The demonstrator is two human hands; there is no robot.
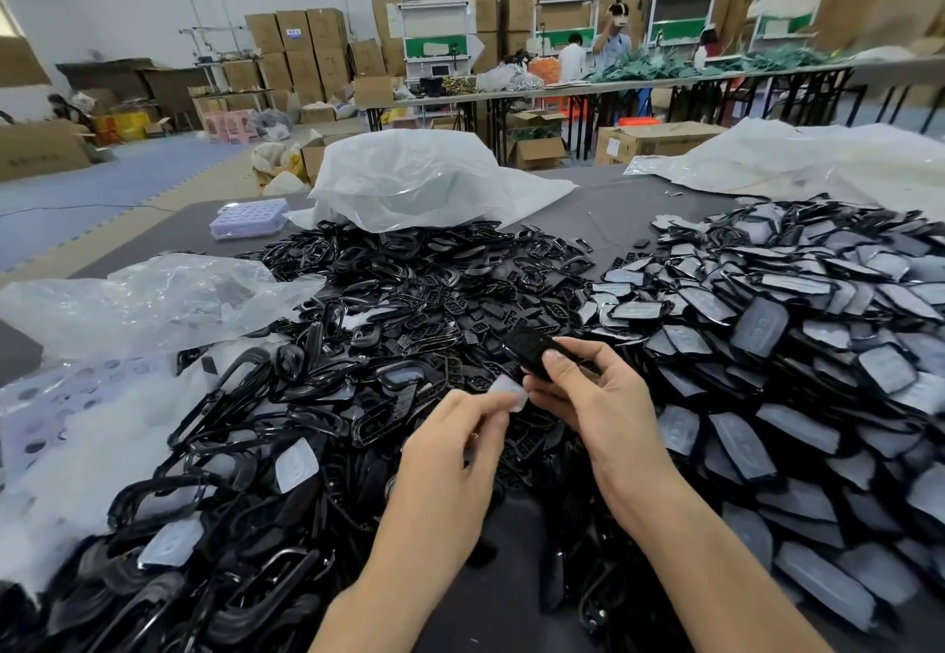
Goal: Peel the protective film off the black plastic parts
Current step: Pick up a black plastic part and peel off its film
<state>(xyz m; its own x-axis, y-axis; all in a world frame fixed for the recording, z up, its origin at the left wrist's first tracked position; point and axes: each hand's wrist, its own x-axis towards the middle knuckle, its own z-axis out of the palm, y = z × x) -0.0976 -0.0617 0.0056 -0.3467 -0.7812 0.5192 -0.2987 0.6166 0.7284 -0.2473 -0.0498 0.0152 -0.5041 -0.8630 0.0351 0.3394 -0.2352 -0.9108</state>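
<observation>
The right hand (588,397) grips a black plastic part (532,353) above the near heap. The left hand (455,443) pinches a pale film (509,393), just beside the part's near end.

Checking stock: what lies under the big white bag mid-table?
The white bag covers black plastic frames that spill out at its near edge; anything deeper underneath is hidden.

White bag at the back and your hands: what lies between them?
In the head view, a heap of loose black plastic parts covers the stretch from the white bag to the left hand and right hand.
</observation>
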